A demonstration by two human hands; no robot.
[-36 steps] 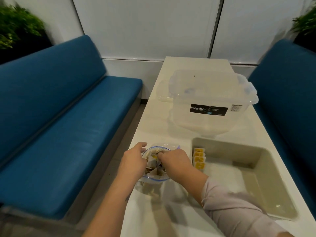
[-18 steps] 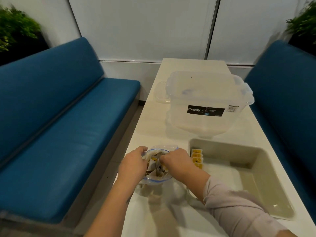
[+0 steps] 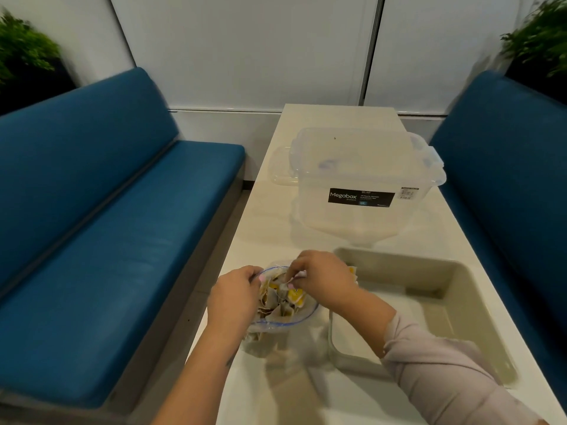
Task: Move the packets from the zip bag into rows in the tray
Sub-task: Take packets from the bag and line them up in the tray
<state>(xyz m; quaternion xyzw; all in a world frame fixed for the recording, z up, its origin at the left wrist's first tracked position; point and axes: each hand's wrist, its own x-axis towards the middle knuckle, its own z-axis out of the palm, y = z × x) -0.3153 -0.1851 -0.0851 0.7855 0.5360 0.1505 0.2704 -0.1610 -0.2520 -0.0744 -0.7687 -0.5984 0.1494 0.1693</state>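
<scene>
A clear zip bag (image 3: 302,318) with a blue seal line stands open on the white table, full of small beige and yellow packets (image 3: 283,303). My left hand (image 3: 234,294) grips the bag's left rim. My right hand (image 3: 322,279) is over the bag's mouth and pinches a packet at its top edge. To the right lies a beige tray (image 3: 454,299). A short row of yellow packets (image 3: 353,273) stands at the tray's near-left corner, mostly hidden behind my right hand.
A clear Megabox storage box (image 3: 365,182) stands behind the tray, with a clear lid (image 3: 282,170) at its left. Blue benches (image 3: 92,225) flank the narrow table (image 3: 267,228). Plants sit in the top corners.
My right hand has lifted slightly out of the bag and now pinches a packet at the mouth. It now covers the row in the tray. My left hand stays on the bag.
</scene>
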